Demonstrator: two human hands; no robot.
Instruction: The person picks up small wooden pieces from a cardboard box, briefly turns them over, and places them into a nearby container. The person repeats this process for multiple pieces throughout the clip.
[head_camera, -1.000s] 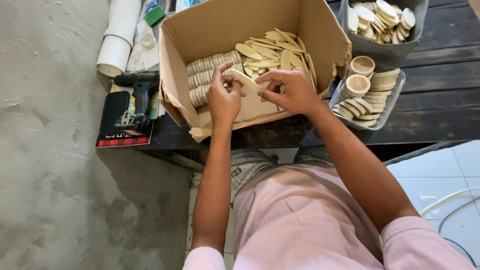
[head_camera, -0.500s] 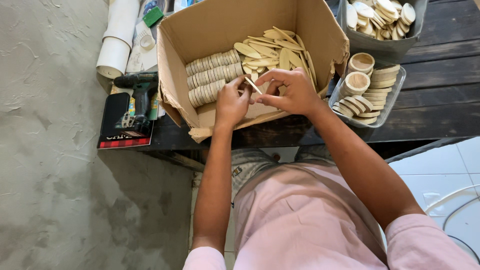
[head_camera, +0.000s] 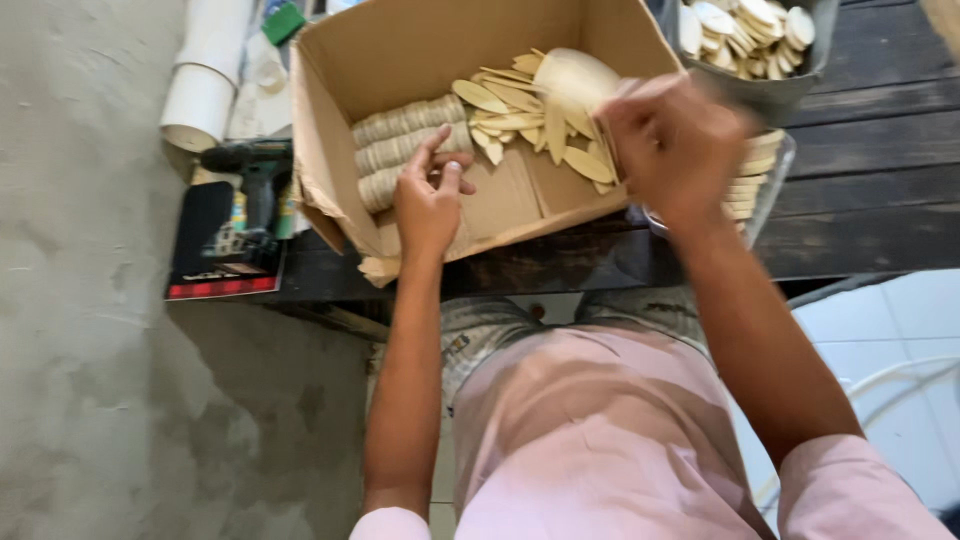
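Packing flat wooden pieces into the cardboard box (head_camera: 340, 190) on the dark table (head_camera: 870, 190) looks like the step here. Nearest, the left hand (head_camera: 430, 200) rests inside the box, its fingers (head_camera: 452, 178) lightly curled and close together, tips touching the stacked rows of wooden pieces (head_camera: 405, 148) lying on edge along the left wall. The right hand (head_camera: 675, 145) is blurred above the box's right rim, clenched around a pale rounded wooden piece (head_camera: 575, 80); exact finger placement cannot be told. Beyond the left hand, loose leaf-shaped wooden pieces (head_camera: 520, 110) lie heaped at the back right of the box. Judgement: hold the rows steady with the left hand so they don't topple, and set each new piece on edge flush against them. Farther off, a grey bin (head_camera: 770, 90) holds more pieces; a cordless drill (head_camera: 250, 190) lies left of the box.
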